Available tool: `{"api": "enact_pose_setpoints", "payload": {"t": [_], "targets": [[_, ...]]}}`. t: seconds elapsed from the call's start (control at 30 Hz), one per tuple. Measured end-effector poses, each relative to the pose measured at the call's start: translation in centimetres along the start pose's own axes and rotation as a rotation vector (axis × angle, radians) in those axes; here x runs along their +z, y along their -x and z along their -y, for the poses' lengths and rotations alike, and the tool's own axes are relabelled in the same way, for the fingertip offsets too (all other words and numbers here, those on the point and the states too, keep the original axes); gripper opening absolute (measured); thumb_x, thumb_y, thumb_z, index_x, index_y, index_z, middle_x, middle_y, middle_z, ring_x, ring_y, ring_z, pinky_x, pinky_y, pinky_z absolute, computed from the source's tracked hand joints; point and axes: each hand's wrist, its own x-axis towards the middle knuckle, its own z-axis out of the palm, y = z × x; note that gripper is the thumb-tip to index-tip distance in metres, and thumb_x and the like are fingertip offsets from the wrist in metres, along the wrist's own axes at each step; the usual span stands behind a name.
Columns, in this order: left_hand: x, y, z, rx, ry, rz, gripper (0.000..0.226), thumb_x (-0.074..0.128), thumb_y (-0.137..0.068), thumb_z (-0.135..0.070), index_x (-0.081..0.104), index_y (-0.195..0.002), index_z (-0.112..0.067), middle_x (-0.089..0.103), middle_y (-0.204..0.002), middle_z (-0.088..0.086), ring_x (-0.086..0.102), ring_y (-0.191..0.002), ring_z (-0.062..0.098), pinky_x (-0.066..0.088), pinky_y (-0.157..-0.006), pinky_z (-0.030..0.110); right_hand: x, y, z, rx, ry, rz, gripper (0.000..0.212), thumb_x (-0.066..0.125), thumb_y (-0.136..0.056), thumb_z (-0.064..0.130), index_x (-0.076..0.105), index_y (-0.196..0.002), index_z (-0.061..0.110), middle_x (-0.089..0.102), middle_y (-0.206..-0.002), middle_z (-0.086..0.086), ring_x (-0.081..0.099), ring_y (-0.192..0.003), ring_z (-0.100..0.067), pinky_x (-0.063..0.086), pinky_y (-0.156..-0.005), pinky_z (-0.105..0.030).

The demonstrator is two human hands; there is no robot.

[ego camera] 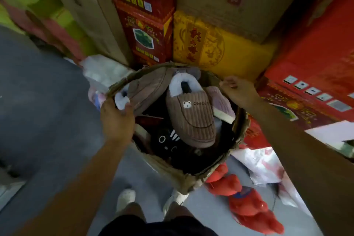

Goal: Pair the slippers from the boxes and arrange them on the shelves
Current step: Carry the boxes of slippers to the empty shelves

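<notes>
Dark shorts [157, 229] and a pair of pale shoes [125, 197] sit at the bottom of the view, and just ahead of them stands the open cardboard box [172, 166] on the grey floor [47, 101]. The left hand [116, 119] has its fingers curled over the box's left rim, beside a fleece cuff. The right hand [236, 90] pinches the far right rim with bent fingers. Neither hand holds a slipper. Inside, a brown corduroy slipper with a bear badge [191, 119] lies on top, with a second brown slipper [145, 88] that looks like its mate tilted against the left wall. A mauve slipper [222, 101] is wedged at the right and a black slipper [172, 145] lies underneath. Stacked red cartons [145, 25] and a yellow carton [210, 48] crowd the far side, and red mesh bags [249, 207] lie at the right. No shelf is in sight. To my eye the step is steadying or shifting the box. I'd hold it level by both rims, since that soft card looks ready to buckle, then free one hand and lift the two brown ones together.
</notes>
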Motion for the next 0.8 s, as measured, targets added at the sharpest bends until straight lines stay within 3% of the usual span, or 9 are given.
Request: {"api": "enact_pose_setpoints", "payload": {"t": [0.1,0.2,0.27,0.47,0.57,0.63,0.7,0.8], "targets": [[1.5,2.4,0.3,-0.22,0.033,-0.158,0.064,0.055,-0.1,-0.04,0.035,-0.147,0.0,0.046,-0.146,0.022,0.046,-0.134,0.039,0.037,-0.109,0.044,0.5,-3.9,-1.5,0.065,0.001,0.0,0.047,0.057,-0.1,0.041,0.055,-0.138,0.013,0.059,-0.138,-0.007,0.053,-0.129,-0.027,0.04,-0.102,-0.032],[3.3,4.3,1.2,-0.438,0.067,-0.147,0.064,0.051,-0.104,-0.039,0.033,-0.149,0.002,0.043,-0.152,0.022,0.042,-0.139,0.036,0.032,-0.111,0.038,2.0,-7.6,-3.4,0.134,0.069,0.028,0.047,0.055,-0.099,0.043,0.059,-0.132,0.011,0.062,-0.133,-0.011,0.055,-0.125,-0.03,0.04,-0.097,-0.03],[4.2,5.1,2.2,-0.545,0.095,-0.099,0.058,0.045,-0.105,-0.042,0.039,-0.145,0.0,0.048,-0.146,0.021,0.047,-0.135,0.037,0.036,-0.107,0.04,3.1,-9.6,-4.8,0.144,0.064,0.038,0.049,0.054,-0.097,0.047,0.062,-0.127,0.009,0.065,-0.127,-0.015,0.058,-0.12,-0.034,0.043,-0.098,-0.037],[6.9,6.4,3.4,-0.584,0.143,-0.141,0.046,0.039,-0.107,-0.042,0.056,-0.124,-0.003,0.06,-0.105,0.012,0.06,-0.105,0.034,0.041,-0.081,0.036,4.6,-12.6,-7.4,0.191,-0.001,0.015,0.049,0.058,-0.098,0.043,0.062,-0.127,0.005,0.066,-0.124,-0.017,0.06,-0.115,-0.035,0.047,-0.096,-0.04],[7.5,6.2,2.9,-0.584,0.128,-0.21,0.047,0.037,-0.108,-0.04,0.058,-0.126,-0.002,0.063,-0.11,0.016,0.059,-0.108,0.035,0.044,-0.086,0.038,5.0,-14.2,-8.3,0.164,0.022,0.03,0.046,0.06,-0.095,0.048,0.071,-0.108,0.005,0.071,-0.109,-0.017,0.065,-0.102,-0.035,0.052,-0.093,-0.044],[7.7,6.0,3.1,-0.588,0.1,-0.228,0.05,0.036,-0.107,-0.043,0.06,-0.123,-0.001,0.066,-0.115,0.021,0.06,-0.111,0.041,0.049,-0.095,0.047,5.4,-15.1,-8.9,0.189,0.025,0.047,0.048,0.062,-0.092,0.053,0.073,-0.106,0.008,0.072,-0.108,-0.016,0.066,-0.101,-0.034,0.053,-0.095,-0.049],[7.9,5.8,3.2,-0.593,0.064,-0.245,0.05,0.037,-0.107,-0.043,0.062,-0.115,0.0,0.067,-0.108,0.021,0.062,-0.105,0.042,0.051,-0.094,0.051,5.7,-15.5,-9.1,0.233,-0.018,0.055,0.048,0.064,-0.092,0.051,0.072,-0.11,0.007,0.072,-0.11,-0.016,0.066,-0.104,-0.034,0.053,-0.096,-0.048],[7.9,5.8,3.3,-0.581,0.034,-0.28,0.045,0.038,-0.108,-0.038,0.06,-0.091,-0.003,0.061,-0.084,0.012,0.063,-0.091,0.038,0.052,-0.085,0.046,5.8,-15.7,-9.4,0.325,-0.143,0.086,0.047,0.067,-0.092,0.043,0.067,-0.121,0.006,0.069,-0.117,-0.016,0.066,-0.107,-0.031,0.05,-0.088,-0.036]]}}
